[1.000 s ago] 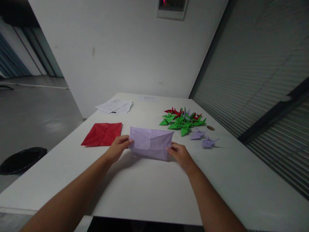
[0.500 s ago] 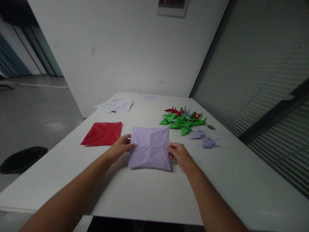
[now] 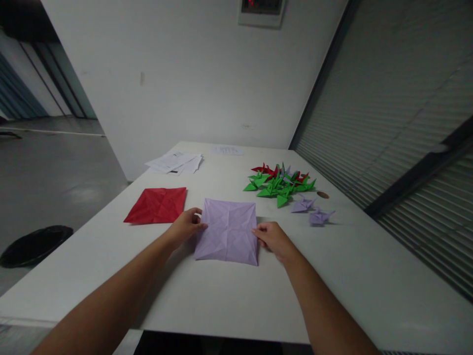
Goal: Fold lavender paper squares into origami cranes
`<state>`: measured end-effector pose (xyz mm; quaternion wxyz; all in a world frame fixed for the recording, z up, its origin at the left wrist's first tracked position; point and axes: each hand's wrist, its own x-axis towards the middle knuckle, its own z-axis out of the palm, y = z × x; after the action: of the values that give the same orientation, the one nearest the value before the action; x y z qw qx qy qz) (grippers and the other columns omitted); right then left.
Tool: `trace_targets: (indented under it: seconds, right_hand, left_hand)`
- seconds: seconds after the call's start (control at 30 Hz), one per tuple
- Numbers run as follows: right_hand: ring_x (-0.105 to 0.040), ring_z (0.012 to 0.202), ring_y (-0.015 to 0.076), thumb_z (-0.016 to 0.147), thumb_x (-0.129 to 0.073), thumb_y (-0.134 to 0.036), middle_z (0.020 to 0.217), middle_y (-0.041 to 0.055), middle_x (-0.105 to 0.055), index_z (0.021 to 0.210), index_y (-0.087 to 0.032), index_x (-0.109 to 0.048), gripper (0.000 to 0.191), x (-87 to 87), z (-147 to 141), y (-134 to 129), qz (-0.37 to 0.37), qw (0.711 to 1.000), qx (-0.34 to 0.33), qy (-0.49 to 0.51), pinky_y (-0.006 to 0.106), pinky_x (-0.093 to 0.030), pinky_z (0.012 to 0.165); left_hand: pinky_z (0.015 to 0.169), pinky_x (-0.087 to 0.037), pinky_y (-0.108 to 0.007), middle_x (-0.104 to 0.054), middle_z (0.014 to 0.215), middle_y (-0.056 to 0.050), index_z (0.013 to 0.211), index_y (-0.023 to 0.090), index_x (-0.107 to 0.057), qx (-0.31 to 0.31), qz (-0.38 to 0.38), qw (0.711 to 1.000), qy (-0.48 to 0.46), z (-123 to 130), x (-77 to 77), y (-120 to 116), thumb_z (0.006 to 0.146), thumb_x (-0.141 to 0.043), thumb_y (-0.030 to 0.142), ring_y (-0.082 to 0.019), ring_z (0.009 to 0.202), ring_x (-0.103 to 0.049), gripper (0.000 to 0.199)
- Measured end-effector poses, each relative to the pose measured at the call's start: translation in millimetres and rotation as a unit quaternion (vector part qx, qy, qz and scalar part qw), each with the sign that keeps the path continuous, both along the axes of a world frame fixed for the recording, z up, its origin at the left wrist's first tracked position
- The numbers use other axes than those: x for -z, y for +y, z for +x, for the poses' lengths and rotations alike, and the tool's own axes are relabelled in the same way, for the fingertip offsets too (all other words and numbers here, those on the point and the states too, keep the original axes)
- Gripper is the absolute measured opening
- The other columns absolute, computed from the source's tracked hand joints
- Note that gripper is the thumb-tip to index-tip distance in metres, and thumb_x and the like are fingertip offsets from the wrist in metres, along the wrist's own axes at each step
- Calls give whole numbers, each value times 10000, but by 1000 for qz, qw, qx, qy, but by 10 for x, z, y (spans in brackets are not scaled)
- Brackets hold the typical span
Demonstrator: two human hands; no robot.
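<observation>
A square sheet of lilac origami paper (image 3: pixel 227 234), marked with crossing creases, is in front of me just over the table. My left hand (image 3: pixel 187 226) pinches its left edge between thumb and fingers. On the opposite edge, my right hand (image 3: pixel 271 237) grips the paper with thumb and fingertips. To the left lies creased red paper (image 3: pixel 158 204), flat on the table. Two lilac paper cranes (image 3: pixel 320 217) sit on the right, beyond my right hand. Behind them is a pile of green paper cranes (image 3: pixel 277 186) with some red and lilac ones.
The white table (image 3: pixel 221 301) runs up to a wall. Printed sheets (image 3: pixel 177 161) lie at its far left. A round brown cable hole (image 3: pixel 322 195) is near the right edge, beside window blinds (image 3: pixel 399 108). A black bin (image 3: pixel 35 244) stands on the floor at left.
The lilac sheet has tipped slightly and sunk a little nearer the table, its right side coming lower. My right hand has moved slightly down with it; my left hand has barely shifted.
</observation>
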<state>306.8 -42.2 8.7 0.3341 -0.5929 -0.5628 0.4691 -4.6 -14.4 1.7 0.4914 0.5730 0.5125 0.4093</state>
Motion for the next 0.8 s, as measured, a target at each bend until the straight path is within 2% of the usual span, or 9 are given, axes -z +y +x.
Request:
trace_targets:
  seconds: [0.33, 0.5, 0.6, 0.8]
  right_hand:
    - [-347, 325, 76, 754, -644, -342, 371, -55, -440, 563, -199, -519, 270, 52, 7, 16, 5, 999, -3, -44, 207, -200, 360]
    - [-377, 333, 87, 764, -657, -324, 389, -68, -460, 689, -191, -578, 172, 75, 14, 22, 8, 1000, 0, -29, 200, -219, 356]
    - [-395, 342, 89, 755, -668, -304, 431, -71, -486, 755, -181, -593, 144, 92, 18, 27, 10, 1000, 7, -11, 198, -224, 347]
    - [-471, 369, 93, 732, -695, -227, 535, -69, -559, 879, -171, -601, 183, 142, 30, 54, 15, 1000, 13, -16, 193, -294, 350]
  left_hand:
    - [524, -343, -236, -576, 632, 56, 1013, 174, -586, 4, 6, 998, 57, -14, 32, 24, 633, -772, 345, -124, 555, -509, 456]
    - [537, -372, -232, -598, 653, 60, 1086, 206, -533, -4, 18, 999, 46, -14, 35, 13, 650, -768, 307, -132, 569, -542, 506]
    - [535, -367, -228, -587, 653, 66, 1064, 216, -528, -1, 21, 999, 43, -14, 28, 6, 662, -758, 306, -131, 571, -542, 472]
    - [574, -408, -258, -645, 681, 16, 950, 206, -621, 13, 57, 985, 160, -51, 44, 26, 690, -737, 313, -166, 623, -584, 304]
